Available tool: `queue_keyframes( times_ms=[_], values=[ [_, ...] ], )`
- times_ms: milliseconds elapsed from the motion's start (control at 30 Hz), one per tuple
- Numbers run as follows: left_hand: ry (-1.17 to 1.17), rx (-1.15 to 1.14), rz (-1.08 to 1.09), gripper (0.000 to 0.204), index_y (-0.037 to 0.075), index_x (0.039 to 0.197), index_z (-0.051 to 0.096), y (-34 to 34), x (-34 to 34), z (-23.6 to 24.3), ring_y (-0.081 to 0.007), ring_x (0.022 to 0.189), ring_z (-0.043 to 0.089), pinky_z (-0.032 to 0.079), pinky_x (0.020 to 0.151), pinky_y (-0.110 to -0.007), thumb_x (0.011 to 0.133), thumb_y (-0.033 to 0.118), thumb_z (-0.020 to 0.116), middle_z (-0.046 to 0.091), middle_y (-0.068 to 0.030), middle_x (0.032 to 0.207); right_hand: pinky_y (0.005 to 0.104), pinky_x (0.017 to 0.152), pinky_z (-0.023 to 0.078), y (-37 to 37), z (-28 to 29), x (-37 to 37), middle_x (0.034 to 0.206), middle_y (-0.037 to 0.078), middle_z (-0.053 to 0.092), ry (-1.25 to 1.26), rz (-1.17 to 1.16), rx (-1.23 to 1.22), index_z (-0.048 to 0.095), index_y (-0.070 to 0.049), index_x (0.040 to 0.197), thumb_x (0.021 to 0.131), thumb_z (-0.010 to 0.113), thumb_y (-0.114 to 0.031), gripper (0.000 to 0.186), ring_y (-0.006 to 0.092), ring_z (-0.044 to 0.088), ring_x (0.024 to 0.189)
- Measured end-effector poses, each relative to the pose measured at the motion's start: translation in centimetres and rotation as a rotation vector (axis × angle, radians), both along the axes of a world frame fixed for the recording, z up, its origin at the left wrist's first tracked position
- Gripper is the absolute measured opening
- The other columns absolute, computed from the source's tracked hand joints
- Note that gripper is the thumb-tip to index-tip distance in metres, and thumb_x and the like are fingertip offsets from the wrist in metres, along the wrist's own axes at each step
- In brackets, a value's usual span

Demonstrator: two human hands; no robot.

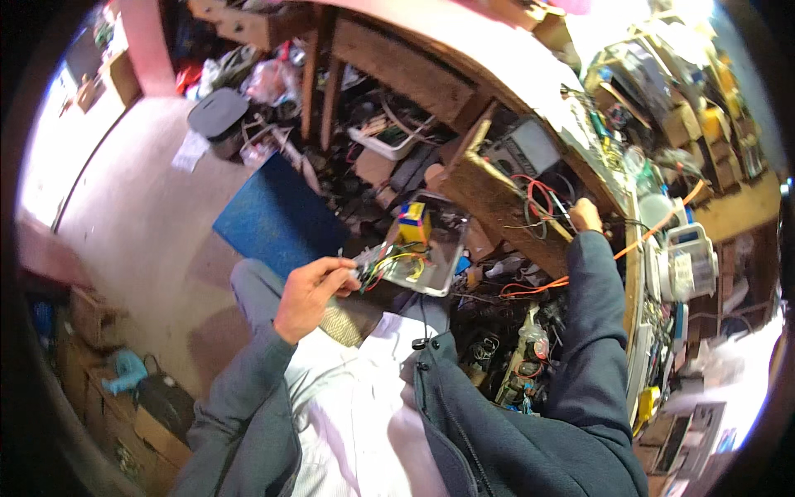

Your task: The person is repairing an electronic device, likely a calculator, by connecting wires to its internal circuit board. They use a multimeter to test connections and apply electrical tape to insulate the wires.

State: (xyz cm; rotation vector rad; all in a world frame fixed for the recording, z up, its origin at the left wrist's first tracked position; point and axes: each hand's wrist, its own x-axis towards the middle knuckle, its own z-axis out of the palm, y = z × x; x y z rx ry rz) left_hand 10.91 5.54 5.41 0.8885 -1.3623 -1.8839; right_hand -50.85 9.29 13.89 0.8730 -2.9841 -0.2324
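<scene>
My left hand [315, 294] is closed, thumb and fingers pinching the edge of a small grey part with a bundle of coloured wires [387, 263]. Those wires run to the right over a clear plastic tray [447, 263] lying by my knees. In the tray stands a yellow and blue block [413, 224], probably a boxed component. My right arm reaches far out to the right, where my right hand [585, 217] is curled shut at the edge of an open wooden drawer [509, 203]. What its fingers hold is hidden. Red and black cables [542, 199] loop just left of it.
The drawer also holds a grey boxy device [530, 147]. An orange cable [646, 236] crosses past my right forearm. A cluttered workbench [571, 108] curves along the right, with a clear jug [691, 263] on it. A blue panel [281, 214] lies ahead-left; scrap and wires cover the ground beneath the bench.
</scene>
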Motion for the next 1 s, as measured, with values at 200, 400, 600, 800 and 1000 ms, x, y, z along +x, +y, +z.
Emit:
queue_keyframes(
  times_ms=[200,400,600,800,1000],
  values=[
    [0.078,0.024,0.005,0.028,-0.005,0.121,0.064,-0.1,-0.1,-1.1,-0.0136,0.085,0.069,0.056,0.078,-0.027,0.106,0.017,0.055,0.072,-0.0089,0.091,0.0546,0.086,0.054,-0.6,4.1,4.0,0.104,0.027,0.071,0.378,0.163,-0.141,0.058,-0.004,0.111,0.095,0.059,-0.039,0.038,0.0471,0.069,0.1],
    [0.071,0.058,-0.064,0.031,-0.005,0.122,0.063,-0.3,-0.7,-1.7,-0.0139,0.075,0.066,0.055,0.073,-0.027,0.108,0.02,0.052,0.068,-0.0068,0.082,0.0552,0.074,0.053,1.2,11.3,8.6,0.095,0.023,0.073,0.439,0.339,-0.336,0.063,-0.005,0.105,0.092,0.066,-0.029,0.028,0.0443,0.071,0.089],
    [0.112,0.1,-0.107,0.028,-0.004,0.121,0.065,0.0,-1.6,-1.4,-0.013,0.077,0.066,0.054,0.073,-0.026,0.107,0.018,0.053,0.069,-0.0072,0.084,0.0195,0.05,0.039,5.4,14.2,20.0,0.078,0.001,0.069,-0.737,0.395,-0.748,0.069,-0.005,0.09,0.09,0.07,-0.016,0.011,0.0044,0.062,0.064],
    [0.149,0.026,-0.138,0.027,-0.008,0.113,0.067,0.1,-2.9,0.1,-0.017,0.083,0.07,0.056,0.076,-0.029,0.104,0.015,0.057,0.073,-0.0132,0.093,0.0187,0.044,0.034,5.7,4.2,31.7,0.07,0.004,0.067,-1.361,0.346,-1.126,0.072,0.002,0.095,0.09,0.069,-0.001,0.007,0.0059,0.058,0.053],
    [0.231,0.243,-0.143,0.023,-0.009,0.115,0.066,0.8,-3.3,1.0,-0.0223,0.08,0.072,0.06,0.076,-0.033,0.101,0.009,0.062,0.073,-0.0167,0.093,0.0184,0.042,0.029,6.2,-1.9,36.0,0.072,0.009,0.071,-1.403,0.306,-1.231,0.073,0.004,0.1,0.092,0.073,-0.006,0.013,0.0009,0.048,0.049]
  ],
)
